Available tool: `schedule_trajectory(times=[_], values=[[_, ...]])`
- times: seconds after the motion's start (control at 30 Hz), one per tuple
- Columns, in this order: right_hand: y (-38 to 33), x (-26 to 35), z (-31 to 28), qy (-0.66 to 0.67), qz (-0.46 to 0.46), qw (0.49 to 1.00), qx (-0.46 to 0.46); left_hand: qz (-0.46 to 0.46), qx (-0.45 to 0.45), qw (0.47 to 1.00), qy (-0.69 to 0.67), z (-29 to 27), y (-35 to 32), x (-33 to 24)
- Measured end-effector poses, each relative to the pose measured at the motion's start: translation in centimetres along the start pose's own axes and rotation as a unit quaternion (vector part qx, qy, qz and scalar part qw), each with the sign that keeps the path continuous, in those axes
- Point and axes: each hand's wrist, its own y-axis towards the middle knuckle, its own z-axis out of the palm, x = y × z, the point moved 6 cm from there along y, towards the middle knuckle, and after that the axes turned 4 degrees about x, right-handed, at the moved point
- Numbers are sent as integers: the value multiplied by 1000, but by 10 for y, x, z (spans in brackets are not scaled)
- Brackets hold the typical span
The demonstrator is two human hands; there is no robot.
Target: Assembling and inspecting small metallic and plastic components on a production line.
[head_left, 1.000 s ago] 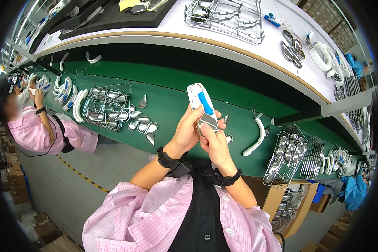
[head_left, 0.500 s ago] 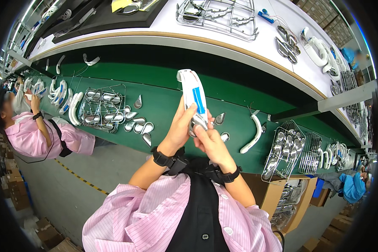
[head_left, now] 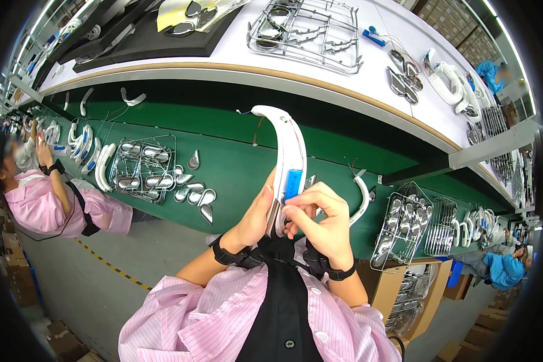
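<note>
1. I have the curved white plastic housing (head_left: 292, 142) up at the centre of the frame, the fingers of my left hand (head_left: 253, 218) wrapped round its lower end.
2. The thumb and forefinger of my right hand (head_left: 324, 220) come together at the lower end of the blue rectangular pack (head_left: 293, 183); whether they pinch it or only press, I cannot tell.
3. Pushing sideways there could shift the pack or lift it from the housing, I judge.
4. Thin leads (head_left: 258, 128) hang loose from the housing's upper end. If one catches as I turn it, the joint could tear.
5. My left hold is low, so the long upper curve could tip; slack fingers might drop it on the green worktop (head_left: 235, 178) or over its near edge.
6. Teardrop-shaped metal pieces (head_left: 208, 197) lie loose left of centre, beside a wire rack (head_left: 145, 166); a stray elbow could scatter or scratch them.
</note>
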Motion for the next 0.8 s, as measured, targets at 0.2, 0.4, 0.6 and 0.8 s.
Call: schedule_trajectory(times=[0.2, 0.4, 0.6, 0.8], values=[[-6, -6, 4, 72, 46, 996, -2, -4, 29, 1000, 12, 9, 1, -10], [-10, -16, 7, 187, 112, 976, 1, 21, 21, 999, 45, 11, 1, -13], [-8, -20, 8, 164, 136, 977, 2, 29, 12, 998, 60, 9, 4, -15], [3, -43, 6, 155, 147, 976, -29, -11, 0, 998, 56, -15, 12, 5]])
